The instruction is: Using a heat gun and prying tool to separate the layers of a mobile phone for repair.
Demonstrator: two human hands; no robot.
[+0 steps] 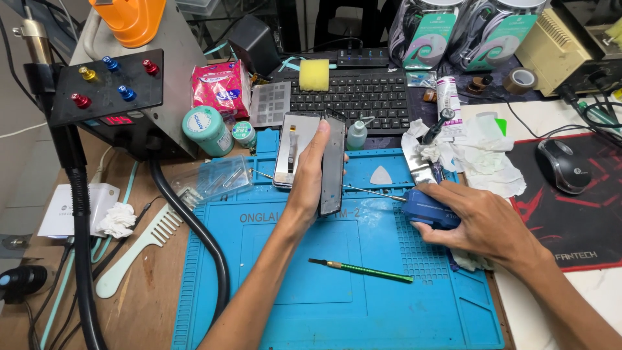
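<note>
Bright, even overhead light, soft short shadows, sharp focus throughout, slight wide-angle bending at the edges

In front of me a blue silicone work mat [337, 304] covers the wooden desk [142, 311]. A thin green-handled pick tool [360, 269] lies on the mat, and a white triangular plastic pick [380, 175] sits farther back. Behind the mat is a black keyboard [363, 97] with a yellow sponge block [314, 74] on its top edge. To my left lie a pale green plastic comb [139, 246], a teal round jar [207, 129] and a pink tissue packet [221, 87]. To my right, crumpled white tissues [483, 155] lie near a black computer mouse [562, 165] on a red-and-black mouse pad [576, 220].
</note>
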